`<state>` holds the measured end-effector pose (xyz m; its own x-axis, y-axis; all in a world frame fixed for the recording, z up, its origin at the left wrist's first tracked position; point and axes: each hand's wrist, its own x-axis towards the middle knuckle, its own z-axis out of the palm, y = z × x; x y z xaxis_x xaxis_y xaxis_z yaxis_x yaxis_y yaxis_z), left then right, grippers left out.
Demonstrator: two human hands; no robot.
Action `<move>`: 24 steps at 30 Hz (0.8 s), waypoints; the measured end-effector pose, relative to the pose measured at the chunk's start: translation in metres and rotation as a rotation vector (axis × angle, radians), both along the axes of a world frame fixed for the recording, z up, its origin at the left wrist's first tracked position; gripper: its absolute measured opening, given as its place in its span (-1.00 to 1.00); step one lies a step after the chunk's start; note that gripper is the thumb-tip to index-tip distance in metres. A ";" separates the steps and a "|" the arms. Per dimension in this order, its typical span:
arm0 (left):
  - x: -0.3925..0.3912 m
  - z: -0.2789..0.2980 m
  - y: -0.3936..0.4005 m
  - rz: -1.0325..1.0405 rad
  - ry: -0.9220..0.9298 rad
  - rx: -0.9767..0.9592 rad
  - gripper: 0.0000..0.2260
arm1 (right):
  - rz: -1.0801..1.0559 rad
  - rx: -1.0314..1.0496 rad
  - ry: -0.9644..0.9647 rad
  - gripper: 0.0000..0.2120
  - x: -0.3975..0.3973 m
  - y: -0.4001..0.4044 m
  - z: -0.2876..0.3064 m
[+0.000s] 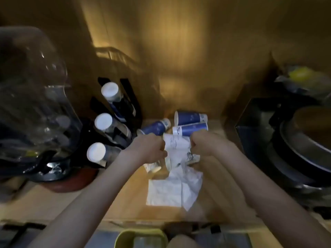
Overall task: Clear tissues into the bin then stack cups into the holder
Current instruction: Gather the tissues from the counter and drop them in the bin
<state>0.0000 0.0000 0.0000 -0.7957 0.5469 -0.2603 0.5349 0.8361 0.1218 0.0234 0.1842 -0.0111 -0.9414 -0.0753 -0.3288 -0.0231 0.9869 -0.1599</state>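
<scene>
Together, left hand [150, 147] and right hand [206, 145] clutch white cup [176, 144].

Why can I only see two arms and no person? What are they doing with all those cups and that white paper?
The camera is worn on the person's head and looks down, so you see only their arms, as if through their eyes. The left hand and the right hand are both closed around a white paper cup between them. Just below it lies a white tissue, spread flat on the wooden counter. Behind the hands, three blue cups lie on their sides. On the left stands a black cup holder with stacks of cups already in it; their white bottoms point toward you. A yellow-green rim shows at the bottom edge; I cannot tell whether it is the bin. The picture is a bit blurry.
</scene>
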 end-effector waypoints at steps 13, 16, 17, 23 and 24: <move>0.079 -0.184 -0.016 0.069 -0.199 0.019 -0.45 | -0.102 -0.111 0.072 -0.55 0.068 -0.019 -0.180; 0.090 -0.205 -0.019 0.148 -0.216 0.140 -0.46 | -0.158 -0.155 0.073 -0.39 0.073 -0.022 -0.197; 0.091 -0.210 -0.019 0.165 -0.211 0.171 -0.49 | -0.155 -0.149 0.074 -0.36 0.074 -0.023 -0.201; 0.097 -0.218 -0.025 0.237 -0.142 0.215 -0.57 | -0.098 -0.280 0.122 -0.48 0.074 -0.022 -0.205; 0.100 -0.216 -0.026 0.253 -0.112 0.241 -0.59 | -0.098 -0.315 0.118 -0.54 0.076 -0.022 -0.205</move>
